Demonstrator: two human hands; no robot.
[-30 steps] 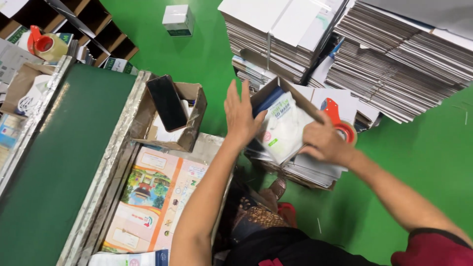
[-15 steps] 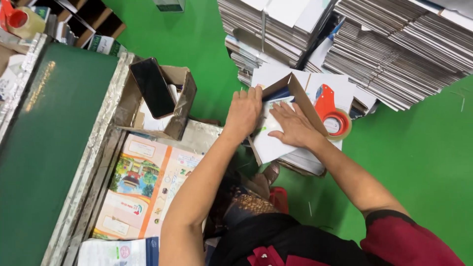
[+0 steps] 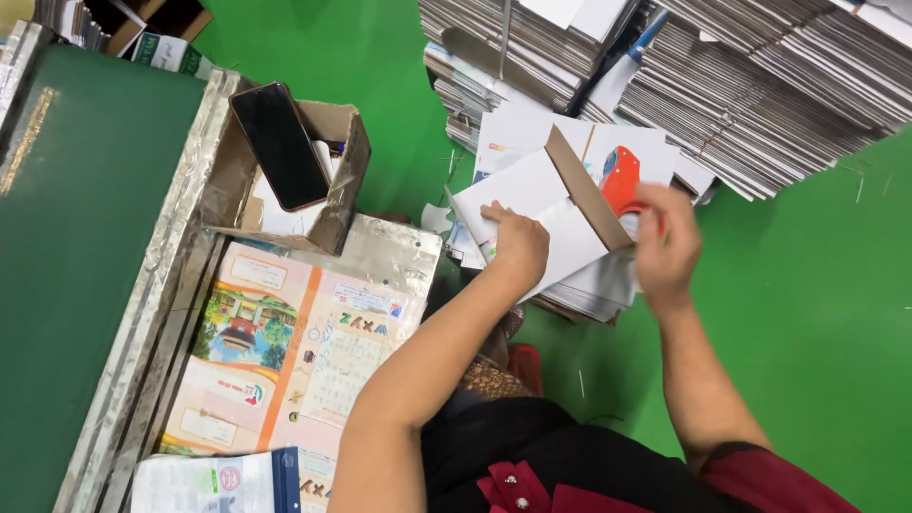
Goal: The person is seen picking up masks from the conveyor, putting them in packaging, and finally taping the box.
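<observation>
the left hand (image 3: 518,242) lies palm down, fingers pressed together, on the white face of a flat white carton (image 3: 532,214) and holds it against the low pile of white sheets (image 3: 598,285) under it; the carton sits on that pile on the green floor (image 3: 807,285), just off the right edge of the foil-covered table (image 3: 389,249). the right hand (image 3: 668,245) is at the carton's right end, fingers curled loosely at the raised brown flap (image 3: 584,185), which stands up at a slant with its cardboard inner side showing; whether the fingers pinch the flap or only touch it cannot be told. just behind that hand a red tape dispenser (image 3: 619,176) lies on the white sheets. both forearms reach forward from the lower edge of the view, the left bare and bent at the wrist, the right coming out of a dark red sleeve (image 3: 760,475). on the table, near its right edge, lies a large printed sheet (image 3: 285,351) in peach and orange with a small coloured picture and a grid of squares. at its far edge stands an open brown box (image 3: 337,180) with a black phone (image 3: 280,142) leaning in it. a white and blue packet (image 3: 214,480) lies at the near edge. tall stacks of flat grey cardboard (image 3: 741,85) fill the far side of the floor.
</observation>
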